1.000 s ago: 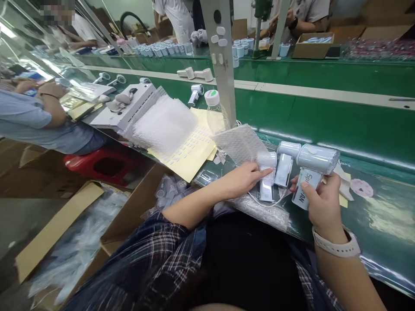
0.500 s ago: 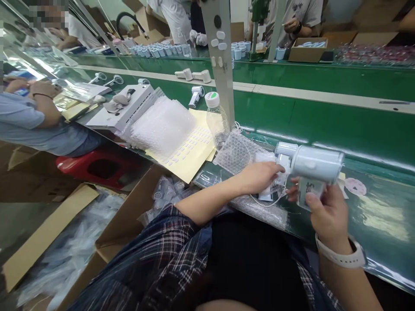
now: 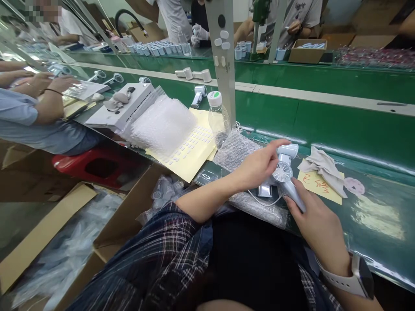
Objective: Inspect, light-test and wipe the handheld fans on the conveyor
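One silvery, round-grilled fan (image 3: 283,172): right fingers (image 3: 292,209) wrap its handle (image 3: 294,195); left fingers (image 3: 276,146) part-open, hold unclear.

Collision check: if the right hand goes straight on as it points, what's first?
Probably the left hand, close by the head of the handheld fan in the right hand; depth is unclear, they may already touch.

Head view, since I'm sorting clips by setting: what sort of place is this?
Probably a factory assembly line: a long green bench, rows of pale blue parts, and a stack of bubble wrap.
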`<state>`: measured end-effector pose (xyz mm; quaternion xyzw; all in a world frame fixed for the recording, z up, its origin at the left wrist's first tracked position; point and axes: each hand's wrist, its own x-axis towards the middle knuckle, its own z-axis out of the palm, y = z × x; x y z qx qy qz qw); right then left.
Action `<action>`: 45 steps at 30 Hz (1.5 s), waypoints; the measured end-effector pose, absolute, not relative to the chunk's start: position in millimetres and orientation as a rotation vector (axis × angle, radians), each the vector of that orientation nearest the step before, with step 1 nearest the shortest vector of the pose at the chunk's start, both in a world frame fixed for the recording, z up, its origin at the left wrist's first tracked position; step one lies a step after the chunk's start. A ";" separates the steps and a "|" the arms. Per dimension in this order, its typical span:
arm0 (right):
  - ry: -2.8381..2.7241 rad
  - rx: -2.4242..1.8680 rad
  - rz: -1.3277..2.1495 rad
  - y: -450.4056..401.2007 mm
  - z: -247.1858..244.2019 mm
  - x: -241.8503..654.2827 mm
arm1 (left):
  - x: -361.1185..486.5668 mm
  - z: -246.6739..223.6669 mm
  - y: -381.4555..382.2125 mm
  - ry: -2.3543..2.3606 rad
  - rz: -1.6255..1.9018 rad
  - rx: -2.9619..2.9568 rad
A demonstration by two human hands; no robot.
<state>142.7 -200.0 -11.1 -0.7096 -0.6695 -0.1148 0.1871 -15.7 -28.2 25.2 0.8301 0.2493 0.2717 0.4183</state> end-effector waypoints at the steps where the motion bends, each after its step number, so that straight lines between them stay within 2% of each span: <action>1: -1.917 -1.995 -0.435 -201.2 -5.0 138.4 | -17.1 31.1 -34.1 0.614 0.663 2.255; 3: -1.952 -1.970 -0.590 -201.9 6.8 132.0 | -22.0 43.2 -45.8 0.569 0.627 2.567; 6: -1.966 -1.895 -0.645 -199.2 21.4 129.3 | -33.6 59.4 -55.0 0.509 0.609 2.841; 10: -1.916 -1.888 -0.776 -195.6 31.5 124.3 | -46.1 69.6 -50.7 0.557 0.722 2.906; 12: -1.983 -1.847 -0.730 -192.8 31.4 120.0 | -48.2 70.6 -50.7 0.539 0.700 2.916; 15: -1.968 -1.831 -0.384 -182.5 28.4 122.3 | -49.7 72.2 -60.9 0.455 0.526 3.022; 18: -1.513 -1.899 0.173 -171.2 33.3 131.9 | -54.2 79.0 -73.7 0.467 0.493 3.073; 21: -1.288 -1.529 1.044 -174.3 52.8 131.3 | -67.7 94.4 -76.0 0.417 0.655 2.883; 22: -1.286 -1.360 1.253 -179.5 61.2 128.6 | -75.5 101.5 -74.3 0.397 0.715 2.754; 24: -1.360 -1.114 1.432 -192.6 77.3 123.1 | -97.1 117.0 -69.3 0.423 0.793 2.438; 27: -1.571 -0.914 1.422 -206.0 91.7 123.2 | -142.7 136.2 -63.5 0.613 0.867 1.992; 30: -1.553 -1.016 1.202 -200.1 88.8 131.2 | -194.0 141.5 -62.4 0.842 0.969 1.754; 34: -1.369 -1.323 0.949 -173.8 69.8 128.5 | -245.4 128.0 -63.1 1.076 0.995 1.778; 37: -1.542 -1.359 1.015 -157.5 56.6 107.8 | -265.6 115.7 -66.8 1.157 1.029 1.824; 40: -1.845 -1.335 1.075 -150.3 46.6 85.2 | -282.1 112.1 -76.0 1.245 1.225 1.803; 45: -1.948 -1.353 0.894 -147.6 34.8 87.5 | -330.0 123.0 -92.6 1.318 1.405 1.872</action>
